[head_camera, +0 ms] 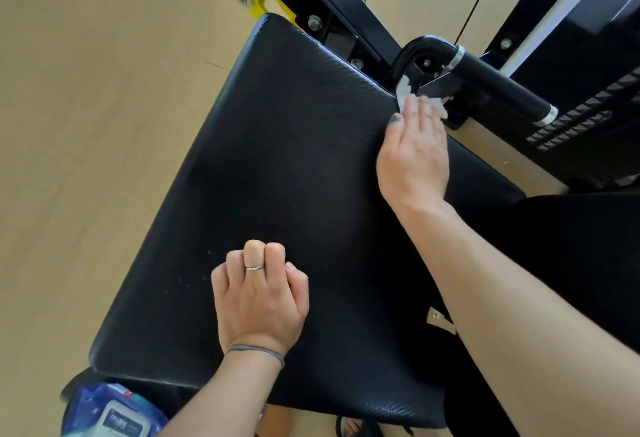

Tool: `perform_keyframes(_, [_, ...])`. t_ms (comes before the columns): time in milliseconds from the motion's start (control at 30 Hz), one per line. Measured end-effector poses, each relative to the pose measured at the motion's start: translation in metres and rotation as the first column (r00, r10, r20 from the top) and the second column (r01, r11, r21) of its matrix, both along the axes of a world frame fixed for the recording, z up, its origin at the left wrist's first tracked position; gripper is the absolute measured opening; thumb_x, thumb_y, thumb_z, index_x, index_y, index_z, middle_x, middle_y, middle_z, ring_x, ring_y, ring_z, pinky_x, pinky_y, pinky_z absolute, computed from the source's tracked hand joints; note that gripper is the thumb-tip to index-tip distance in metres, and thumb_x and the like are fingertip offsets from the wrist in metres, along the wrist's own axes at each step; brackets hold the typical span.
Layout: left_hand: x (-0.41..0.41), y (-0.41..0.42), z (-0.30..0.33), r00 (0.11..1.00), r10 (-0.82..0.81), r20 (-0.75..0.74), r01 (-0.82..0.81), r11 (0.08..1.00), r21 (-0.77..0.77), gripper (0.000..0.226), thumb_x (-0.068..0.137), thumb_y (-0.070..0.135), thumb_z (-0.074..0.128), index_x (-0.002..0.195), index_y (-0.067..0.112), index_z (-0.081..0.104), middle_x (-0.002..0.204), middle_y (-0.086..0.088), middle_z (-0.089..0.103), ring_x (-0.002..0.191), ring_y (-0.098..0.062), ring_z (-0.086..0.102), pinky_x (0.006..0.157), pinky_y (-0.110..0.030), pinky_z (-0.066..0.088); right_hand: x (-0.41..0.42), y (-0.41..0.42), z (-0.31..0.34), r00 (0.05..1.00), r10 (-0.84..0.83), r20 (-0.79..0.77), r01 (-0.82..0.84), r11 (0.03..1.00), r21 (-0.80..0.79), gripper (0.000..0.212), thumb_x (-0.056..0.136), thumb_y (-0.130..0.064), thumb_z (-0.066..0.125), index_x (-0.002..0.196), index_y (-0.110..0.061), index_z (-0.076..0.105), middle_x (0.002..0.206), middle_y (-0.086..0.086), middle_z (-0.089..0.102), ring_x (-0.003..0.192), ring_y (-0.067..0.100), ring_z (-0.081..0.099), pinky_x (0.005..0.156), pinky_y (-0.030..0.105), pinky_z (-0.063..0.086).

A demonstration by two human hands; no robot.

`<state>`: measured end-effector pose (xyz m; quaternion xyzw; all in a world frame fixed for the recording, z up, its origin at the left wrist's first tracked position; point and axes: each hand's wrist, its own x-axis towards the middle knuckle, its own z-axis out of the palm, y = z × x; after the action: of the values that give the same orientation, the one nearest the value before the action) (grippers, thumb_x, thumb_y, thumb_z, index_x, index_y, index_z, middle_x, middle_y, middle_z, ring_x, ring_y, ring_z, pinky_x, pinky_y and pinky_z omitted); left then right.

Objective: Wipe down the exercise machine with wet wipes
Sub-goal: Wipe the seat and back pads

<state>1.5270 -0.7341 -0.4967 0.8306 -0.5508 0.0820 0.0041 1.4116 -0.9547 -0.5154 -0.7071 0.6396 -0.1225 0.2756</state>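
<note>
Head view: black seat pad (pixel 277 173) fills the frame. Your right hand (pixel 414 152), fingers straight, presses a white wipe (pixel 405 88) at the pad's far right corner, by the handle (pixel 491 80). Left hand (pixel 259 298) fisted, empty, knuckles on the pad's near edge.

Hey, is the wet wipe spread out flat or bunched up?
Bunched up: the wet wipe shows crumpled white folds under the right hand's fingertips, at the seat pad's far corner.
</note>
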Motion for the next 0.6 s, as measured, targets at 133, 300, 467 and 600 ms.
perform_keyframes(133, [0.0,0.0,0.001,1.0,0.005,0.001,-0.005,1.0,0.014,0.013,0.088,0.023,0.051,0.088,0.011,0.052,0.09,-0.008,0.045,0.078,-0.028,0.04,0.071,-0.043,0.035,0.014,0.003,0.009,0.997,-0.08,0.004,0.079,0.996,0.039,0.061,0.108,-0.038,0.014,0.161,-0.009,0.018,0.17,0.01,0.013,0.157,0.023,0.005,0.128,0.04,0.002])
perform_keyframes(300, [-0.002,-0.001,0.002,0.999,0.031,0.011,-0.032,0.999,0.04,0.017,0.092,0.026,0.047,0.089,0.01,0.053,0.087,-0.008,0.045,0.076,-0.028,0.038,0.07,-0.044,0.034,0.079,0.03,0.027,0.915,0.402,0.037,-0.39,0.905,-0.171,0.069,0.102,-0.039,0.002,0.16,-0.006,0.019,0.169,0.013,0.011,0.157,0.026,0.002,0.127,0.043,0.002])
perform_keyframes(467, [0.0,0.0,0.0,1.0,0.009,0.024,-0.01,1.0,0.022,0.016,0.09,0.026,0.051,0.088,0.01,0.052,0.09,-0.009,0.046,0.078,-0.029,0.039,0.07,-0.044,0.033,0.025,0.091,0.02,0.736,0.677,-0.005,-0.659,0.714,-0.235,0.059,0.108,-0.035,0.02,0.162,-0.013,0.017,0.17,0.004,0.006,0.157,0.018,-0.001,0.128,0.038,0.004])
perform_keyframes(600, [0.0,-0.001,0.0,1.0,-0.003,0.019,0.003,1.0,-0.003,0.014,0.089,0.024,0.05,0.088,0.01,0.052,0.09,-0.008,0.046,0.077,-0.028,0.04,0.069,-0.043,0.033,-0.006,0.042,-0.004,0.876,0.473,-0.096,-0.482,0.848,-0.22,0.065,0.103,-0.037,0.016,0.161,-0.008,0.02,0.17,0.009,0.011,0.157,0.022,0.005,0.127,0.043,0.01])
